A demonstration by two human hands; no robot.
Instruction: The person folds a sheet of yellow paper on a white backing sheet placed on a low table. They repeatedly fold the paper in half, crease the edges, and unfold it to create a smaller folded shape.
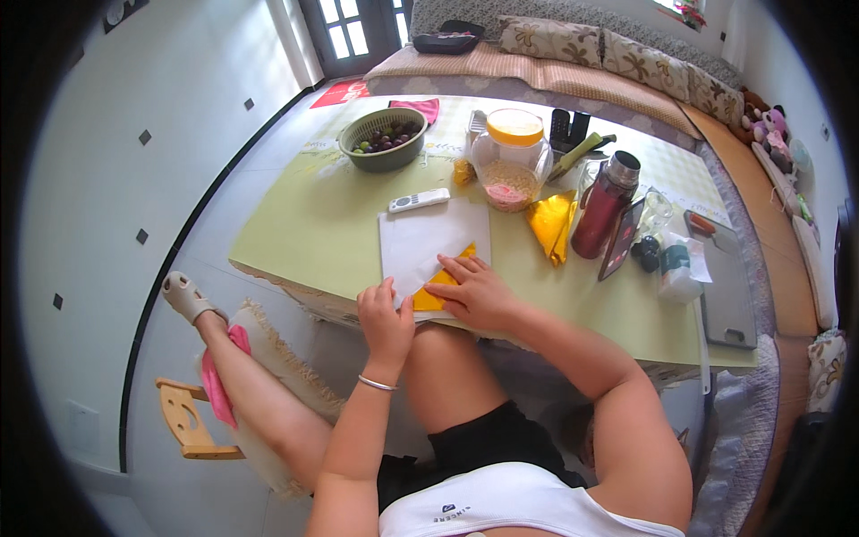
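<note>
A sheet of gold paper (pixel 432 302), folded into a triangle, lies on a white pad or board (pixel 416 242) near the table's front edge. My right hand (pixel 481 294) rests flat on its right part, fingers spread. At the left corner of the gold paper is my left hand (pixel 385 324), its fingers curled and its thumb against the corner. Part of the fold is hidden beneath my right fingers. Just beyond the pad's middle, a white remote control (pixel 419 200) lies across its far edge. Another folded gold piece (pixel 550 224) sits farther right on the table.
On the table (pixel 304 224) stand a green basket of grapes (pixel 383 161), a yellow-lidded jar (pixel 512 166) and a dark red thermos (pixel 607 210). A phone (pixel 621 242) leans beside the thermos. Farther right are a tissue roll (pixel 682 273) and a grey cutting board (pixel 725 300) with a knife.
</note>
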